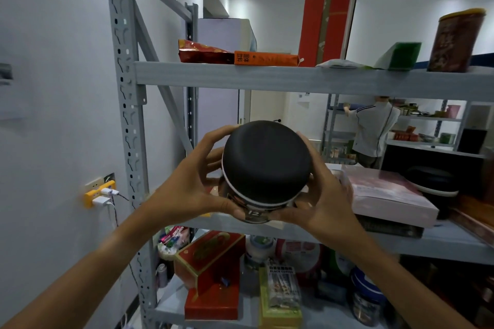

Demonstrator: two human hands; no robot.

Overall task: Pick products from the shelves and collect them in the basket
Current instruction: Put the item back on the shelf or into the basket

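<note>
Two bare forearms reach up and forward from the bottom corners, both meeting at a tub (263,168) held in front of the middle shelf (441,244). The left hand (192,184) cups the tub's left side, fingers spread and curled round behind it, thumb pressed under its lower edge. The right hand (320,195) mirrors it on the right side, thumb along the bottom, fingers wrapped behind. Each grip is closed on the tub, which is tilted so its top faces the camera.

The tub's lid is round, domed, matt black; below it runs a white rim, then a dark printed wall whose label is mostly covered by thumbs, only "12" legible.

Right of the tub on the same shelf lies a flat pink box (387,195), glossy, with a second black-lidded tub (430,181) behind it, partly hidden. Above the tub, the upper shelf carries a crinkled red bag (203,52) and an orange carton (266,58). Below the tub stands a red box (213,275), its lower products blurred. The shelf frame is grey perforated metal.
</note>
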